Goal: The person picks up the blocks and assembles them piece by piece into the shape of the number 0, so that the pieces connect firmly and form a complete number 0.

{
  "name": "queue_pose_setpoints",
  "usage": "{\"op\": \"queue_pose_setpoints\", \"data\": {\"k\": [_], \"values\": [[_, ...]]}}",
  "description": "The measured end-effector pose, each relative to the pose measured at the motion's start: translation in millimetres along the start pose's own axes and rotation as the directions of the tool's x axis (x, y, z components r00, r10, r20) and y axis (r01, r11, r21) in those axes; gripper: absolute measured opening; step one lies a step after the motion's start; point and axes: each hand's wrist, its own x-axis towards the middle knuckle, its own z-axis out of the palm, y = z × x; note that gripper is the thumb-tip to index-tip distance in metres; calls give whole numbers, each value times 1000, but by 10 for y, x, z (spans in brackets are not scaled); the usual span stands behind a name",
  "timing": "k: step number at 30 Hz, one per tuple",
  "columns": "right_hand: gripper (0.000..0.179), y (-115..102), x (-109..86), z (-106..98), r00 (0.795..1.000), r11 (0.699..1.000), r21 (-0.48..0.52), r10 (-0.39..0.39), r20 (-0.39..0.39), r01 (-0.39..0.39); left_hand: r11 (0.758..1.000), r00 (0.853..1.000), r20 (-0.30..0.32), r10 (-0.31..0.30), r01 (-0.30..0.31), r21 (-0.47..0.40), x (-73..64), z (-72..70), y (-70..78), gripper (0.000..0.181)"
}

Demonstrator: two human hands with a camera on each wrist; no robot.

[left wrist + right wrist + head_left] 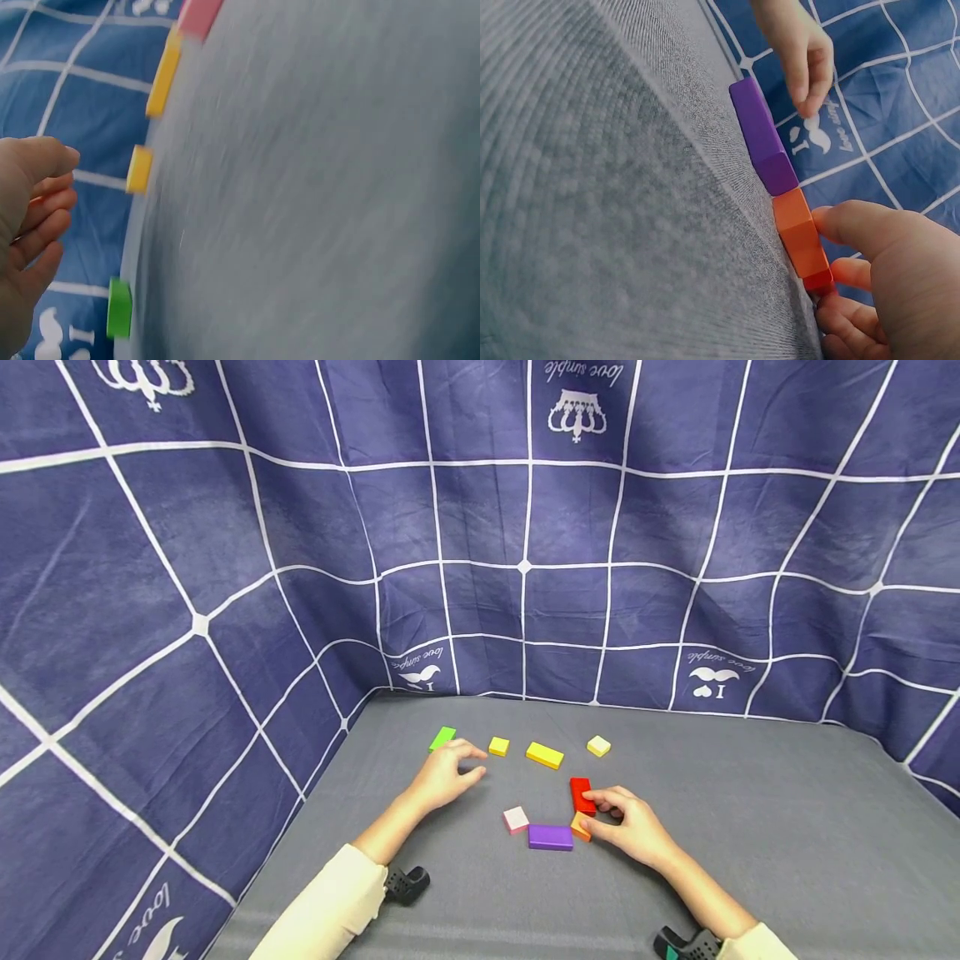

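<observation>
My left hand hovers with thumb and fingers apart, holding nothing, just in front of a green block. A small yellow block lies beyond its fingertips. My right hand touches two blocks from their right side: the thumb meets an orange block, while the bent index finger meets a red block. In the right wrist view, the orange block lies end to end with a purple block, and the red block is mostly hidden behind it.
A pink-and-white block lies at the purple block's left corner. Farther back are a longer yellow block and a pale yellow block. Grey cloth covers the table. A blue checked curtain hangs behind and at left.
</observation>
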Motion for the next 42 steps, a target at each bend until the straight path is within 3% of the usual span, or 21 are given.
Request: {"op": "queue_pose_setpoints", "data": {"k": [7, 12, 16, 25, 31, 35, 42], "values": [[33, -12, 7, 4, 1000, 1000, 5, 19, 18, -19, 984, 995, 15, -102, 98, 145, 90, -169, -391, 25], [33, -17, 3, -11, 999, 1000, 2, 27, 20, -27, 984, 991, 37, -126, 120, 132, 135, -237, -570, 33], [33, -10, -3, -18, 999, 1000, 3, 31, 18, -31, 979, 980, 94, -173, 160, 127, 183, -277, -698, 45], [33, 0, 9, -12, 999, 999, -15, 29, 15, -28, 959, 904, 321, -282, 260, 111, 297, -337, -861, 80], [33, -13, 19, 7, 1000, 1000, -9, 17, 14, -17, 941, 872, 356, -337, 301, 154, 317, -329, -871, 80], [33, -17, 14, 9, 999, 1000, -2, 25, 21, -25, 941, 870, 361, -337, 299, 157, 317, -334, -879, 76], [32, 4, 9, -5, 999, 1000, -2, 27, 17, -27, 955, 889, 348, -296, 289, 72, 278, -337, -873, 67]]}}
